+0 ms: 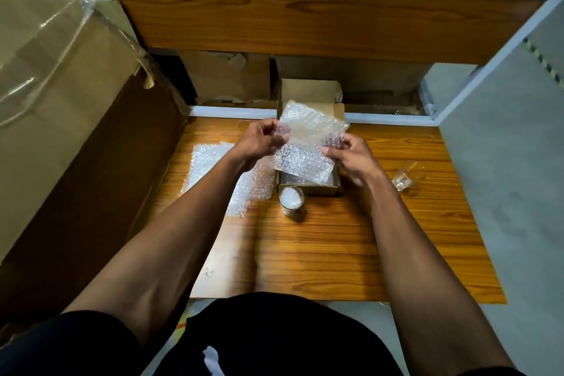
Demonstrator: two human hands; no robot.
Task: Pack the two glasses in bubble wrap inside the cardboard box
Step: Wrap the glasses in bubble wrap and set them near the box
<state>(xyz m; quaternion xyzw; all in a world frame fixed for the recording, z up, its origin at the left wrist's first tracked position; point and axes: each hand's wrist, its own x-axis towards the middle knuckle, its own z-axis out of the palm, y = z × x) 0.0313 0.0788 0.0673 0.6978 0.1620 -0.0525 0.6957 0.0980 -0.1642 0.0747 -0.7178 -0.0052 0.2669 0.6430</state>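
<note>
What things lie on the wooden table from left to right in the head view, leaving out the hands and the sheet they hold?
Flat bubble wrap sheets → glass stuffed with bubble wrap → open cardboard box → empty glass.

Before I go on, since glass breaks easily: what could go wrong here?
The empty glass stands unwrapped near the table's right edge; the right forearm could knock it. The stuffed glass sits just below both hands holding the bubble wrap sheet, so lowering could tip it.
</note>
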